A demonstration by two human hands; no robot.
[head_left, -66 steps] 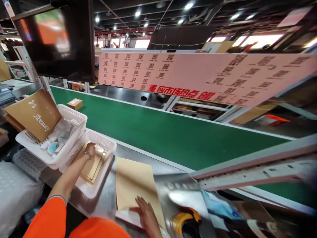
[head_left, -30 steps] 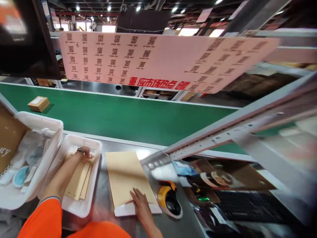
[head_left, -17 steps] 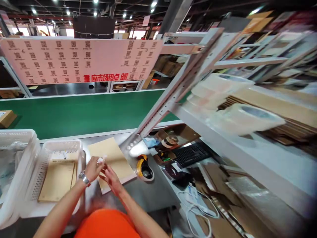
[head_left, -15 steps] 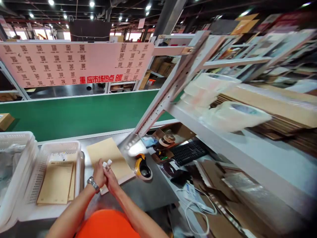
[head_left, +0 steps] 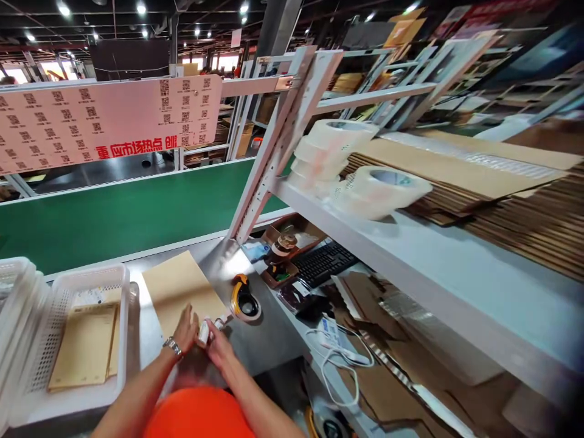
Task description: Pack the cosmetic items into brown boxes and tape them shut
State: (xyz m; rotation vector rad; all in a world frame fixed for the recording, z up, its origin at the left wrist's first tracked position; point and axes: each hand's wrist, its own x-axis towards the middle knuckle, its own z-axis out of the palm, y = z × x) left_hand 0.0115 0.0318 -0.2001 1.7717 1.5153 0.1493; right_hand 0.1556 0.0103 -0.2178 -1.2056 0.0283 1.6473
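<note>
My right hand (head_left: 219, 348) is closed around small white bottle-like items (head_left: 204, 332), two as far as I can see; their labels are too blurred to read. Close by on the left, my left hand (head_left: 186, 331), with a metal watch on its wrist, has its fingers stretched out and holds nothing that I can make out. Both hands are over the near edge of a flat tan kraft envelope or sheet (head_left: 176, 283) on the metal bench. A yellow and black tape dispenser (head_left: 244, 299) lies just right of the sheet.
At left, a white perforated basket (head_left: 124, 340) contains kraft packets (head_left: 84, 347). Beyond the bench runs a green conveyor belt (head_left: 137, 213). On the right, a shelf (head_left: 365, 243) carries tape rolls (head_left: 383, 191) and flat cardboard. Under it lie a keyboard (head_left: 323, 261) and a white cable (head_left: 335, 395).
The view has swung right. My hands, formerly together over the sheet, have come lower and parted slightly. The white items now lie tilted in my right hand, and my left fingers have straightened.
</note>
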